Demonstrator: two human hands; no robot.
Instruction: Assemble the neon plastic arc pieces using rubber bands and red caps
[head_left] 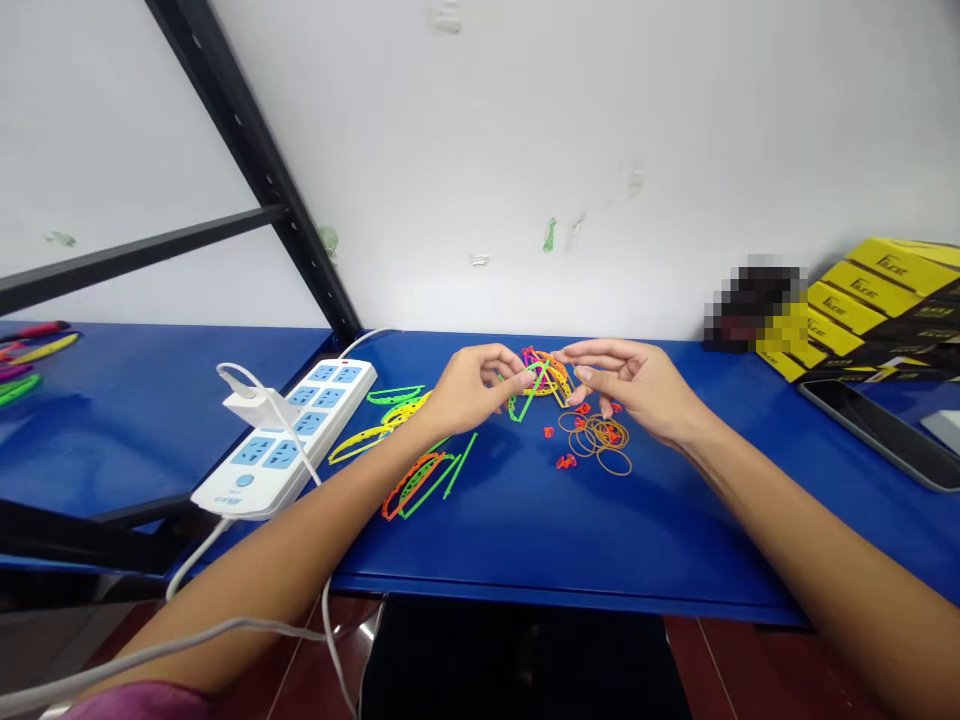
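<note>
My left hand (480, 382) pinches a small green plastic bow (517, 405) between thumb and fingers, over the back middle of the blue table. To its right, my right hand (630, 380) hovers with fingers apart, and nothing shows between them. Behind and between the hands lies a pile of pink, orange and yellow plastic bows (556, 378), partly hidden by my fingers. Below my right hand are several tan rubber bands (615, 460) and small red plastic pieces (566, 461). Orange and green bows (420, 485) rest nearer me on the left, and yellow bows (360, 443) lie partly under my left forearm.
A white power strip (259, 490) with a plugged-in charger (259, 405) and trailing cables stands at left, beside a black metal frame (281, 215). Stacked yellow and black boxes (862, 300) and a dark phone (877, 425) are at right. A white wall closes the back.
</note>
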